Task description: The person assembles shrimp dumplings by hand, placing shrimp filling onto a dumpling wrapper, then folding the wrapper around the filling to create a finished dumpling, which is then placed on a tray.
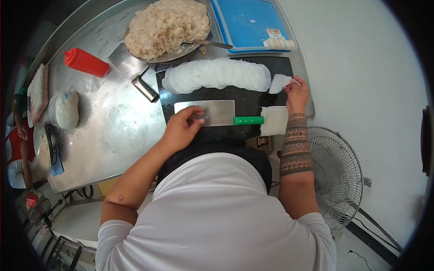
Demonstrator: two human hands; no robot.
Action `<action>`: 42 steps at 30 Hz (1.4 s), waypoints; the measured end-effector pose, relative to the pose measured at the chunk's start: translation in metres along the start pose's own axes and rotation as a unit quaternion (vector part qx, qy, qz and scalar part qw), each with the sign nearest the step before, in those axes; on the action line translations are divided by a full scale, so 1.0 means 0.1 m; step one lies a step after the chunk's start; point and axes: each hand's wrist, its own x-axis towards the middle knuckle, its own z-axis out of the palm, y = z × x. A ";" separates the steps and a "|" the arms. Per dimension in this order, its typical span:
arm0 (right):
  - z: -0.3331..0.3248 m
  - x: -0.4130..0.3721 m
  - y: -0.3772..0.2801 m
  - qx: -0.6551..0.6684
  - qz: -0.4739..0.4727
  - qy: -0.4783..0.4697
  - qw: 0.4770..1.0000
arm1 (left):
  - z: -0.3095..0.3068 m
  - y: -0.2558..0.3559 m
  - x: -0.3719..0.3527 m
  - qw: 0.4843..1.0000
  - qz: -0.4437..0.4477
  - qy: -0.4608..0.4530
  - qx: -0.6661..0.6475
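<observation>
A row of overlapping thin white dumpling wrappers [217, 76] lies across the black board [199, 135]. At its right end, my right hand [297, 92] pinches a single white wrapper [279, 84] that hangs slightly folded from the fingertips. My left hand [184, 126] hovers over or rests on the blade of a wide cleaver [221, 113], its fingers bent and apart from the thumb, with nothing visible between them. The cleaver lies flat, and its green handle [248, 120] points right, touching or close to a folded white cloth [274, 121].
Behind the wrappers stands a heaped bowl of pale filling [167, 29] with a spatula [210, 44]. A blue-lidded box [248, 22], a red squeeze bottle [87, 62], a metal scraper [144, 88] and wrapped dough [67, 109] surround the board. A fan [334, 176] stands right; another person [20, 153] is far left.
</observation>
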 end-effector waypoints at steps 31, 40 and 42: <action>2.81 -0.67 -1.49 -0.601 -0.469 -0.300 0.573 | -1.90 0.09 0.22 0.910 -0.110 0.324 -0.232; 2.77 -0.41 -1.41 -0.594 -0.414 -0.393 0.567 | -1.59 -0.22 0.53 0.881 0.103 0.333 0.320; 2.85 -0.39 -1.42 -0.563 -0.448 -0.358 0.595 | -1.53 -0.15 0.59 0.932 0.025 0.326 0.157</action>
